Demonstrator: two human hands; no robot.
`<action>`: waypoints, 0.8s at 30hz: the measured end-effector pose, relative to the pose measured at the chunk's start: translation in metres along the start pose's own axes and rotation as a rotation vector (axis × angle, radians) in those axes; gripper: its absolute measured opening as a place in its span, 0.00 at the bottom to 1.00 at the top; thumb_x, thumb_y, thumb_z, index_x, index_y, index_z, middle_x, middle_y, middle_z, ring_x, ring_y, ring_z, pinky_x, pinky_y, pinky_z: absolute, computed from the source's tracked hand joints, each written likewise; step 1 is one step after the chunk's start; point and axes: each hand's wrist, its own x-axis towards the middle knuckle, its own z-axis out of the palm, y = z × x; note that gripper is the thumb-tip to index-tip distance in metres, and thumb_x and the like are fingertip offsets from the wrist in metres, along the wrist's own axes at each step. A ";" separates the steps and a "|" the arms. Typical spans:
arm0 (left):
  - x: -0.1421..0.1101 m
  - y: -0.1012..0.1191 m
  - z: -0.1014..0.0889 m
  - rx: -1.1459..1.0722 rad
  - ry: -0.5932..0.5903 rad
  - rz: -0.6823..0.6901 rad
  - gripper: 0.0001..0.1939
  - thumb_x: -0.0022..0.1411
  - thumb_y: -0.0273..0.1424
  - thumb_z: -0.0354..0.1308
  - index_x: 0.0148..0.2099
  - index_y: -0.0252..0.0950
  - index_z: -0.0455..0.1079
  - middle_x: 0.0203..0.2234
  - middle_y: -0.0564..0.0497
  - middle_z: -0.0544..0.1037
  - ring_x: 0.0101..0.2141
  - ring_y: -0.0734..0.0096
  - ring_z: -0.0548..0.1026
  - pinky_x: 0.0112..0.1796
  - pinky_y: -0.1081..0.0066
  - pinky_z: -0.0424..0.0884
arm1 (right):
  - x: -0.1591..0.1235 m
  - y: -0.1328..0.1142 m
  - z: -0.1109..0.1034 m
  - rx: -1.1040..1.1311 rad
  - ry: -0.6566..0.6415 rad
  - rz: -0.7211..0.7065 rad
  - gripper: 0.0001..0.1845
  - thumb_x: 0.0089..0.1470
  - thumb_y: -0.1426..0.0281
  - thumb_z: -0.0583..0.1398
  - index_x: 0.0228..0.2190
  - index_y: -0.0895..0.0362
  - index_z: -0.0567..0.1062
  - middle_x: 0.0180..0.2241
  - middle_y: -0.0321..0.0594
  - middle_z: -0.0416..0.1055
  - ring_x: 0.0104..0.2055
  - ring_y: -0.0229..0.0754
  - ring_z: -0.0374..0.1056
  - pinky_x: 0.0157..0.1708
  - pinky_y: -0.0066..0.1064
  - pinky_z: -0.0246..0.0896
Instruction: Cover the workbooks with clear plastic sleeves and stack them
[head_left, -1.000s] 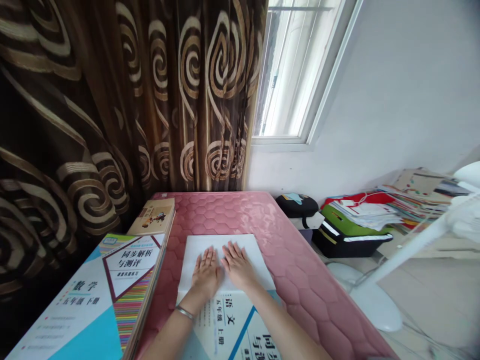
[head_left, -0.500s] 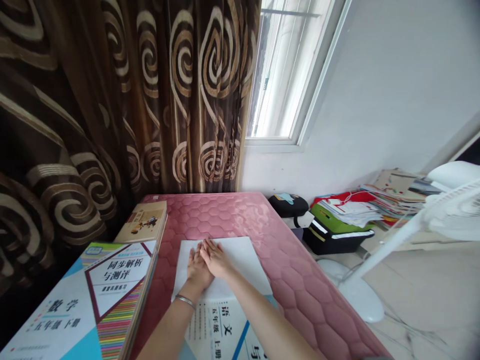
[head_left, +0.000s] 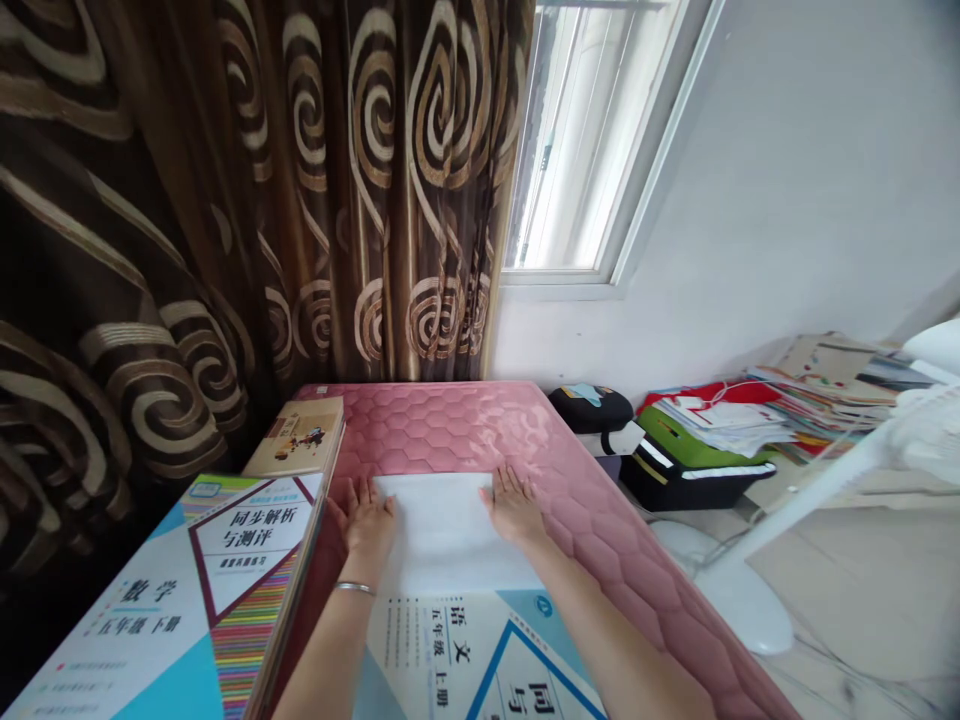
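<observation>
A white sheet of paper [head_left: 450, 540] lies flat at the far end of a light blue and white workbook [head_left: 450, 655], which is turned sideways. My left hand [head_left: 367, 520], with a metal bangle at its wrist, rests at the sheet's left edge, fingers spread apart. At the far right corner of the paper, my right hand [head_left: 514, 502] lies with its fingers stretched out, the thumb side touching the edge. Neither hand grips anything. Both forearms cover parts of the workbook's sides.
A stack of books topped by a maths workbook [head_left: 150, 600] stands left on the pink quilted surface [head_left: 600, 590]. A brown patterned curtain [head_left: 187, 250] hangs behind. A white fan [head_left: 814, 490], a green and black box [head_left: 694, 470] and a black case [head_left: 592, 408] are on the right.
My hands first came together over the middle of the paper, one overlapping the other. They have since moved apart to its left and right edges. The view shifted slightly.
</observation>
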 end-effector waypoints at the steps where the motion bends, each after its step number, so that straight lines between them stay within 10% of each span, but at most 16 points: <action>1: -0.003 0.010 0.001 0.006 -0.023 -0.004 0.28 0.67 0.34 0.37 0.66 0.30 0.54 0.66 0.38 0.52 0.66 0.45 0.40 0.60 0.36 0.35 | 0.000 -0.001 0.000 -0.002 -0.003 0.001 0.38 0.64 0.55 0.35 0.64 0.70 0.48 0.67 0.51 0.40 0.69 0.46 0.35 0.65 0.44 0.26; 9: -0.020 0.103 0.013 -0.132 -0.135 0.416 0.31 0.66 0.37 0.36 0.69 0.35 0.45 0.67 0.49 0.48 0.66 0.63 0.47 0.64 0.51 0.39 | -0.002 -0.005 0.000 0.002 -0.007 0.013 0.39 0.63 0.55 0.35 0.64 0.70 0.48 0.67 0.51 0.40 0.69 0.46 0.34 0.65 0.44 0.27; 20: 0.001 0.018 0.003 -0.110 -0.077 0.288 0.30 0.66 0.35 0.35 0.68 0.36 0.48 0.67 0.47 0.50 0.66 0.61 0.49 0.63 0.49 0.42 | 0.002 -0.018 -0.004 -0.026 -0.019 0.019 0.37 0.64 0.57 0.38 0.63 0.73 0.49 0.67 0.58 0.40 0.69 0.52 0.33 0.64 0.51 0.25; 24: -0.001 0.019 0.003 -0.097 -0.049 0.313 0.30 0.66 0.34 0.35 0.68 0.33 0.49 0.66 0.47 0.51 0.65 0.58 0.50 0.62 0.48 0.43 | -0.006 -0.074 -0.001 0.121 -0.005 -0.344 0.36 0.65 0.57 0.34 0.63 0.68 0.54 0.66 0.51 0.45 0.70 0.48 0.32 0.65 0.47 0.30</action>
